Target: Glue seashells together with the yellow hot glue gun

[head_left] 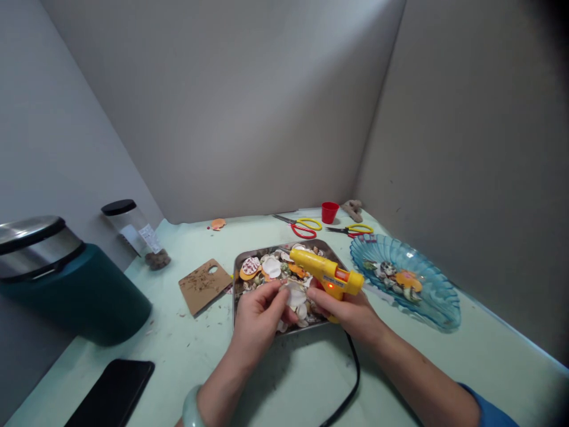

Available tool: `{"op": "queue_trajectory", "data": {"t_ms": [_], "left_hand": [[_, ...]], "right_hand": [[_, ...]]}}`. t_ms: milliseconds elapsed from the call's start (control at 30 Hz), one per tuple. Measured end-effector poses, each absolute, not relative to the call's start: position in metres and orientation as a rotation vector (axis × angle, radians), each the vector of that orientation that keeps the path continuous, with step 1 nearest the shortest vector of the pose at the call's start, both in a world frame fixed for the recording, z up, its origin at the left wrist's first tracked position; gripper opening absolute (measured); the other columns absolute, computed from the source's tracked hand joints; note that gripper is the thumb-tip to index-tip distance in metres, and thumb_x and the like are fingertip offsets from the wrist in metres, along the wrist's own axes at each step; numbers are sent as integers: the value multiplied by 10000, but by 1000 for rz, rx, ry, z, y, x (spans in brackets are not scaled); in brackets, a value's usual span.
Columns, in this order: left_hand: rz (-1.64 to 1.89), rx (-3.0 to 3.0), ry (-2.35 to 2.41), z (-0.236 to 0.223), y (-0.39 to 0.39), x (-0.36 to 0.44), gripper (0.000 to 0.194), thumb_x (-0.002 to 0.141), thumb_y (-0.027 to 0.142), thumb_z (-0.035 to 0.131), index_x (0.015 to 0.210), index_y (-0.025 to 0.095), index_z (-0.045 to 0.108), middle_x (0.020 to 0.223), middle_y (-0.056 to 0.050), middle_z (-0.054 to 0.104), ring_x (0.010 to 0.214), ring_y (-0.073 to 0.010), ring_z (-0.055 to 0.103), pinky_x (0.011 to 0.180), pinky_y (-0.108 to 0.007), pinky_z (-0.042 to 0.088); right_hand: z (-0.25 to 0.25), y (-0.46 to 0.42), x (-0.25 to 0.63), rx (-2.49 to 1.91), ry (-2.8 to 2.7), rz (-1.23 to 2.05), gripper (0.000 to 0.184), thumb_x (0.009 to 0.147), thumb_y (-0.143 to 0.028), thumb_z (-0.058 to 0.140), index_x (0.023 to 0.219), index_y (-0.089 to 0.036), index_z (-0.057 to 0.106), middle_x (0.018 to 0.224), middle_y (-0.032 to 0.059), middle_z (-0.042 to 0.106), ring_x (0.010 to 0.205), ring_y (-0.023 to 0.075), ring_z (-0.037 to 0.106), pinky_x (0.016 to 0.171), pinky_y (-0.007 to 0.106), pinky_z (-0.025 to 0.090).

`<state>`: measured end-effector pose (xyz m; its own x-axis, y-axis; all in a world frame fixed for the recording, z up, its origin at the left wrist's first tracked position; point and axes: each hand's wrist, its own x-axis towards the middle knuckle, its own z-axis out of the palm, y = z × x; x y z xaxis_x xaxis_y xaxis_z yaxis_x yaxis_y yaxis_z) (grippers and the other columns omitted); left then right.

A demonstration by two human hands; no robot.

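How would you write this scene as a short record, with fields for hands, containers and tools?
left hand: pinches a white piece
right hand: holds a yellow glue gun, small light glowing
metal tray: holds many shells
blue dish: right of the tray, holds an orange piece
behind the tray: scissors, a second yellow-and-red-handled tool, a red cup

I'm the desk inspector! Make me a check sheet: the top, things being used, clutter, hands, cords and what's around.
Surface: green table, dark specks scattered on it.
Things in use: yellow glue gun, light on; white shell; tray of shells.
Clutter: flask, phone, jar, card, scissors, cup, blue dish.
Left hand: pinches the white shell.
Right hand: grips the glue gun; whether it touches the shell is unclear.
Cables: black cord, running from below the glue gun out of the picture's bottom; plug not seen.
Surroundings: grey walls left, right and behind.
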<state>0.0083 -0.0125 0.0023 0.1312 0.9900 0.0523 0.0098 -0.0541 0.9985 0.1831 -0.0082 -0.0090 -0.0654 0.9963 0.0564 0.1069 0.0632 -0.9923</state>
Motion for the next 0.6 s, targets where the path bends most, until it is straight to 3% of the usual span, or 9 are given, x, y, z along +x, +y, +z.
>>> {"op": "queue_trajectory", "data": {"t_ms": [267,467,600], "left_hand": [[1139,1324,1098,4,-13,8,281,789,411,679,668,160,645,503,-26,670,473,-143,596,532,-230,473],[1141,1321,1079,2,-13,8,257,782,395,690,804,139,677,514,-8,650,468,-143,607,519,-237,486],[1174,1202,1012,4,-13,10,389,717,426,758,966,154,635,621,11,670,466,-141,626,504,-248,510]], "right_hand": [[-11,-8,184,-1222,-1335,1151,279,747,-449,718,739,-187,620,596,-24,540,539,132,481,514,264,376],[-10,-8,184,-1200,-1380,1152,267,774,-437,698,723,-196,594,572,-37,516,527,129,461,507,263,363],[-11,-7,186,-1178,-1413,1156,248,796,-423,680,736,-200,591,580,-41,511,529,125,449,509,261,363]]}}
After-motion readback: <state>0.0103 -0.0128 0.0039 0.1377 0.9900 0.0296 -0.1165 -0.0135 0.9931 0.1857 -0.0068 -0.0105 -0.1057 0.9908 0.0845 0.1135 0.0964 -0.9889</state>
